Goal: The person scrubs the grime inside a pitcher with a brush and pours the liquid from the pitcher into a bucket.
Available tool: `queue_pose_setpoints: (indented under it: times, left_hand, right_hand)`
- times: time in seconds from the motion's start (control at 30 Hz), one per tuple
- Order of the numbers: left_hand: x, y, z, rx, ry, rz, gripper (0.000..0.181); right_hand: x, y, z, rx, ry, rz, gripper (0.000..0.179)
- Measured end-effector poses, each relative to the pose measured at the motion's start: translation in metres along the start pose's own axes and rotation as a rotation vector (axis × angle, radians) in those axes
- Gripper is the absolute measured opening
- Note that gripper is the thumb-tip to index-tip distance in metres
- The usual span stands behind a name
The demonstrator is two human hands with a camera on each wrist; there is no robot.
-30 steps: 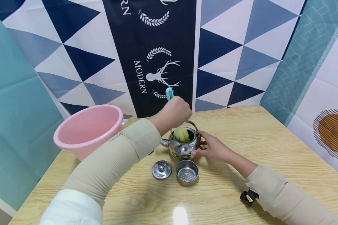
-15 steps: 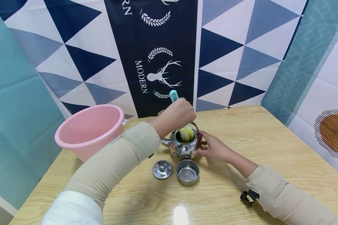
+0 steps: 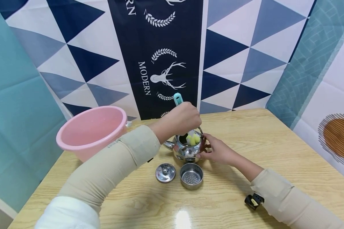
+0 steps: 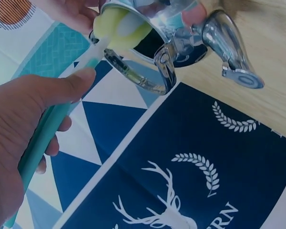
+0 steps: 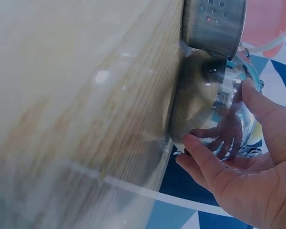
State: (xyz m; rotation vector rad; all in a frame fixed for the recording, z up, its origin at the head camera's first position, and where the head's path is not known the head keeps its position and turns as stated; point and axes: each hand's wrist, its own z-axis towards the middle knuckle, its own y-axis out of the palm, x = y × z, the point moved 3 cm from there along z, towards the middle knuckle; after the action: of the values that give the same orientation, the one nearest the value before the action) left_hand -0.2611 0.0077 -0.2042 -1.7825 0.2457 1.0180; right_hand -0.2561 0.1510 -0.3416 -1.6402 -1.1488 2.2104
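Note:
My left hand (image 3: 184, 118) grips the turquoise handle of a sponge brush (image 4: 50, 126). Its yellow sponge head (image 3: 193, 139) sits in the open mouth of a shiny metal teapot (image 3: 186, 154), toward the right side of the rim. The pot stands upright on the table, its spout (image 4: 227, 45) on the left and its hoop handle (image 4: 138, 76) partly hidden behind my left hand. With curled fingers and thumb, my right hand (image 3: 219, 151) holds the right side of the pot's body.
In front of the teapot lie a round metal lid (image 3: 165, 172) and a metal strainer cup (image 3: 191, 176) with a perforated bottom. A pink basin (image 3: 91, 127) stands at the back left of the wooden table (image 3: 235, 197). Patterned cloth (image 3: 223, 47) hangs behind it.
My left hand has shifted slightly right and down, and the sponge head has moved from the middle of the pot's mouth to its right side. The right hand has kept its hold.

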Motion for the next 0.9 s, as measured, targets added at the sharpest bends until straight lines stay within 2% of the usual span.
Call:
queue_pose_setpoints:
  times: [0.23, 0.47, 0.67, 0.9]
  left_hand:
    - [-0.003, -0.003, -0.006, -0.056, 0.002, -0.018, 0.009]
    - [-0.006, 0.002, -0.006, -0.089, 0.006, 0.04, 0.01]
    - [-0.012, 0.007, 0.001, -0.089, 0.005, 0.043, 0.01]
    - [-0.014, 0.009, 0.009, -0.061, -0.009, 0.045, 0.013]
  right_hand:
    - [0.0, -0.001, -0.001, 0.007, 0.037, -0.048, 0.076]
    - [0.0, -0.002, -0.003, 0.018, 0.036, -0.052, 0.078]
    - [0.001, -0.001, -0.001, 0.024, 0.023, -0.046, 0.077]
    - [0.002, -0.001, -0.002, 0.024, 0.021, -0.025, 0.079]
